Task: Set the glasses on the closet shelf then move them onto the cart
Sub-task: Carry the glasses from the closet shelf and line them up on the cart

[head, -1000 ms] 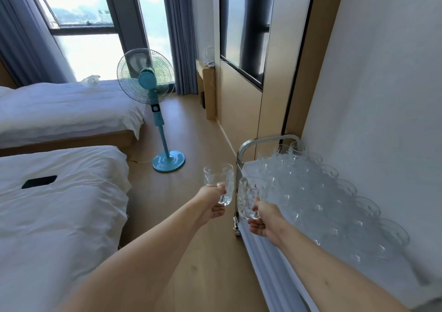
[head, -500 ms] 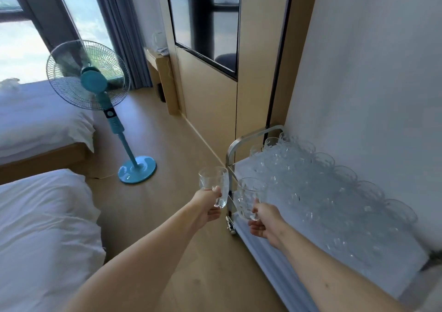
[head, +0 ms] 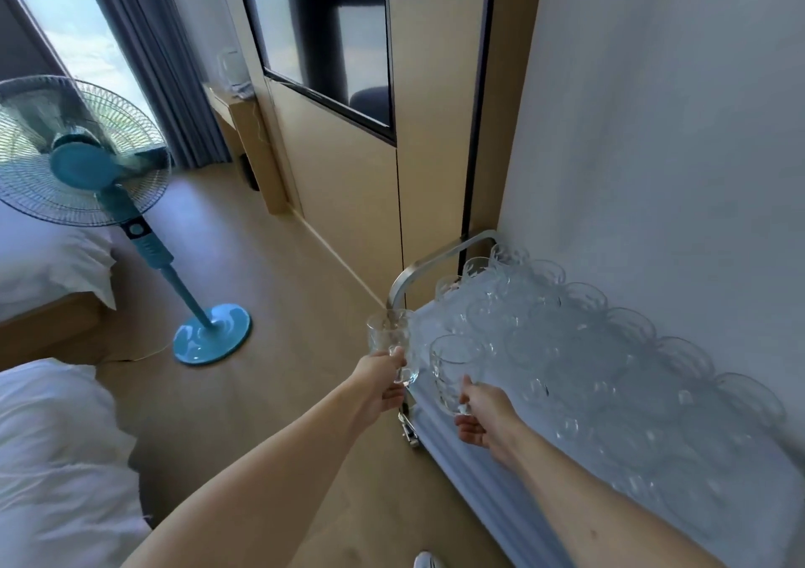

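Left hand (head: 378,386): fingers curled round a clear glass mug (head: 392,345), held upright just off the cart's near corner. Right hand (head: 481,415): fingers curled round a second glass mug (head: 453,371) above the cart (head: 440,262) edge. Cart top: rows of glasses (head: 588,358), against the white wall. Teal pedestal fan (head: 87,166) beside the bed (head: 48,258).

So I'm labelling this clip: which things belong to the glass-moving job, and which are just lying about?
Job: left hand gripping a glass; right hand gripping another glass; cart already holding many glasses.

Lying about: teal fan, beds, curtain.
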Available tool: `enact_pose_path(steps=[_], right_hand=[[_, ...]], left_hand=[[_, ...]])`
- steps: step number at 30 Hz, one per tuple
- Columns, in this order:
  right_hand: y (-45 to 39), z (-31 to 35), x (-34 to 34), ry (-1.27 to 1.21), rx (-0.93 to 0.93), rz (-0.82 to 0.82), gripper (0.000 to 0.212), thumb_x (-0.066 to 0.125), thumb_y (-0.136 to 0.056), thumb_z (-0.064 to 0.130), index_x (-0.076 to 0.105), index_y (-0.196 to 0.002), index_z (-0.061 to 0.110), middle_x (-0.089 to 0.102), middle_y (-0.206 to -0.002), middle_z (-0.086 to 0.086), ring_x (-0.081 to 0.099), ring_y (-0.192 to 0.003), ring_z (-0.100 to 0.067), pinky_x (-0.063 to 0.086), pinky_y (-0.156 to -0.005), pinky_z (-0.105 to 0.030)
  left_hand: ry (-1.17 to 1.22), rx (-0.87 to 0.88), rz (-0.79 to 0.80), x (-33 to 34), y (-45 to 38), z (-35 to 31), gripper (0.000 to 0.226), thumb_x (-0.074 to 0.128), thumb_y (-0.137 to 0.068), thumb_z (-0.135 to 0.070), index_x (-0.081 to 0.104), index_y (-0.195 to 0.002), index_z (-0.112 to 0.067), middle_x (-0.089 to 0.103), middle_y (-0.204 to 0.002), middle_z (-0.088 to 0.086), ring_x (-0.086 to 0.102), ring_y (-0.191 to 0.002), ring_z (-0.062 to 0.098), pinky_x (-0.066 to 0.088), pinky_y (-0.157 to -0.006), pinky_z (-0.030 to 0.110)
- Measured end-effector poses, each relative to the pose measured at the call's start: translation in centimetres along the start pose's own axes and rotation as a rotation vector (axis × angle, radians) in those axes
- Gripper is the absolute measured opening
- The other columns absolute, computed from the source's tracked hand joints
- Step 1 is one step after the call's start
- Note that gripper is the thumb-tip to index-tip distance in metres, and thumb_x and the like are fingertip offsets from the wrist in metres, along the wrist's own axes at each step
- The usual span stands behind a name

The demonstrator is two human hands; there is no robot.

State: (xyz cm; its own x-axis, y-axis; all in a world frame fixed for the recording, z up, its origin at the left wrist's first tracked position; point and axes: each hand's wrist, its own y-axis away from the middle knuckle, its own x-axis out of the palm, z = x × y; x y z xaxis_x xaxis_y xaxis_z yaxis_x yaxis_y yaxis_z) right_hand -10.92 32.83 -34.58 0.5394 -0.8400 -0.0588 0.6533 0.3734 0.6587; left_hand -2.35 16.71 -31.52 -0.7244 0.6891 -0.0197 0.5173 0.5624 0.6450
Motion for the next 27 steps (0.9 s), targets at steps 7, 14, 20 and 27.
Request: enact_pose_path(steps=[7,14,20,27], right_hand=[[-6.0,-0.2,0.0,0.036,0.017,-0.012,0.034,0.053,-0.102,0.039,0.061,-0.088,0.009,0.051,-0.068,-0.010,0.041,-0.057,-0.020,0.042,-0.057,-0.033],[-8.5,-1.2,-0.6,0.059,-0.031,-0.046,0.034,0.054,-0.102,0.034,0.060,-0.075,0.015,0.052,-0.064,-0.003,0.047,-0.063,-0.020,0.046,-0.062,-0.034],[-9.6,-1.7,-0.5,0.094,-0.047,-0.119,0.032,0.054,-0.099,0.034,0.057,-0.073,0.016,0.055,-0.067,-0.001,0.051,-0.061,-0.016,0.050,-0.068,-0.036],[-9.7,-3.0,0.3,-0.012,-0.034,-0.193,0.032,0.056,-0.100,0.029,0.062,-0.081,0.004,0.062,-0.075,-0.004,0.055,-0.070,-0.014,0.049,-0.073,-0.033]], left_hand=[[0.027,-0.055,0.021,2.5,-6.2,-0.9,0.022,0.054,-0.105,-0.030,0.061,-0.102,-0.009,0.046,-0.075,0.006,0.036,-0.044,0.012,0.043,-0.052,0.026],[0.017,-0.090,0.000,3.7,-10.2,-0.3,0.024,0.056,-0.104,-0.027,0.066,-0.107,-0.005,0.052,-0.085,0.009,0.048,-0.065,0.018,0.052,-0.067,0.027],[-0.024,-0.063,0.032,4.5,-12.9,-0.1,0.017,0.057,-0.102,-0.021,0.064,-0.097,-0.007,0.051,-0.090,0.010,0.049,-0.073,0.020,0.050,-0.077,0.033],[-0.076,-0.077,0.117,3.7,-15.0,0.8,0.016,0.060,-0.101,-0.021,0.064,-0.096,-0.006,0.054,-0.090,0.007,0.052,-0.083,0.020,0.052,-0.081,0.032]])
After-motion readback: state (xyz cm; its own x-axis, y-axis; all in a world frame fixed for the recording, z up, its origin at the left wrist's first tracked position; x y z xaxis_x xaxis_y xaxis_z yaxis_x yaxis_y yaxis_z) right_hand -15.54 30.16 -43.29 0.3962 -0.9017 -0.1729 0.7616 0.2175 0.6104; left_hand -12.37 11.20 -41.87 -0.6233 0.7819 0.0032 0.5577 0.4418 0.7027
